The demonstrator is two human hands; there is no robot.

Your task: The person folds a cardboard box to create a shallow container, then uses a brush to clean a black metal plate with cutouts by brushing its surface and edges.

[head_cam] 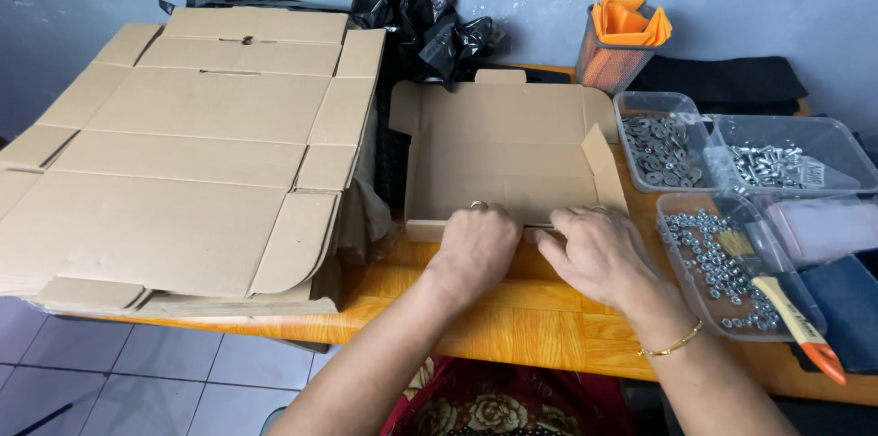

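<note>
Hands: I had left hand [476, 248] and right hand [594, 253] closed on cardboard box [508, 157] front wall | 2 side flaps raised | folding unfinished

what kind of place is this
Likely a small home packing workbench: a stack of flat cardboard blanks, clear tubs of nuts and washers, and both hands folding a carton.

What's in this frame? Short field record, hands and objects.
left hand: presses near wall of half-folded cardboard box
right hand: on same wall, fingers at fold
flat box blanks: stacked on left
clear tubs: washers, bolts, nuts
brush: lies across nut tub
surface: wooden table
</note>
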